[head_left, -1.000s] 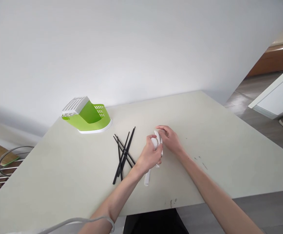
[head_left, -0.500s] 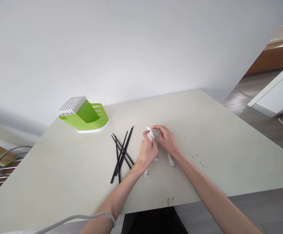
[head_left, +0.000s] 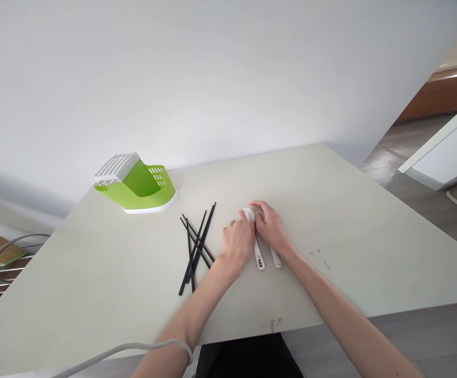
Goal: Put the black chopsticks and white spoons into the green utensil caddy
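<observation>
My left hand [head_left: 238,242] is closed over white spoons near the middle of the table, its fingers curled down. One white spoon [head_left: 259,258] lies with its printed handle toward me, its bowl showing at my left fingertips. Close beside it, my right hand [head_left: 270,227] is curled around the bowl end of a second white spoon [head_left: 276,258], whose handle sticks out below the palm. The two hands nearly touch. Several black chopsticks [head_left: 197,252] lie crossed to the left of my left hand, partly hidden behind the forearm.
A green and white utensil holder [head_left: 149,199] rests tipped on the table [head_left: 94,273] at the back left, by the wall. A metal rack [head_left: 0,273] stands beyond the left edge. A grey cable [head_left: 134,346] runs across my left forearm.
My left hand has turned palm-down and lowered the spoon it held raised; that spoon's handle now shows between the hands. My right hand has hardly moved.
</observation>
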`<move>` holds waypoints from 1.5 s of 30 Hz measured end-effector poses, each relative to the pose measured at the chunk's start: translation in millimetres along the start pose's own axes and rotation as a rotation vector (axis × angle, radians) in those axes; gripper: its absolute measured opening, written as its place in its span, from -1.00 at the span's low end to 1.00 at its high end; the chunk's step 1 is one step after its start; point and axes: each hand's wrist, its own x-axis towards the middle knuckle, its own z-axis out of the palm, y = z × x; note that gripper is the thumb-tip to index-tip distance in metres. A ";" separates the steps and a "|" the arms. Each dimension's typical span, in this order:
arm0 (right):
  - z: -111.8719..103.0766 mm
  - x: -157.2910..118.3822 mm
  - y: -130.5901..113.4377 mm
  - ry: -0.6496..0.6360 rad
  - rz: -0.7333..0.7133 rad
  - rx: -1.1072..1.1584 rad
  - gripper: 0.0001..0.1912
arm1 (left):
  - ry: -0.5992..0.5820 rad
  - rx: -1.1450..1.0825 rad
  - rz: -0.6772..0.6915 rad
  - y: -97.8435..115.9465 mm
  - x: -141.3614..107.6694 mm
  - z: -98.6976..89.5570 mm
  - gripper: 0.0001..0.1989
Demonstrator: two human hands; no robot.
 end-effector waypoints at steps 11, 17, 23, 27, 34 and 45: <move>-0.3 0.0 2.8 0.030 -0.006 0.077 -0.61 | -0.020 0.170 0.016 -5.0 -10.4 -6.7 -0.52; -0.2 1.3 3.5 0.068 0.034 0.150 -0.66 | -0.085 0.161 0.047 -7.4 -24.5 -16.9 -0.53; -2.5 2.0 1.4 0.076 0.079 0.205 -0.69 | 0.166 0.112 0.038 -40.1 -12.1 -64.2 -0.49; -6.4 6.6 7.8 0.136 0.134 0.298 -0.71 | 0.599 0.098 0.130 -96.4 13.1 -127.6 -0.56; -5.6 12.1 19.8 0.314 0.222 0.392 -0.78 | 0.757 0.137 -0.081 -214.8 43.1 -207.2 -0.34; -5.1 9.9 14.6 0.333 0.202 0.337 -0.79 | 0.486 0.187 -0.214 -243.1 63.4 -203.9 -0.33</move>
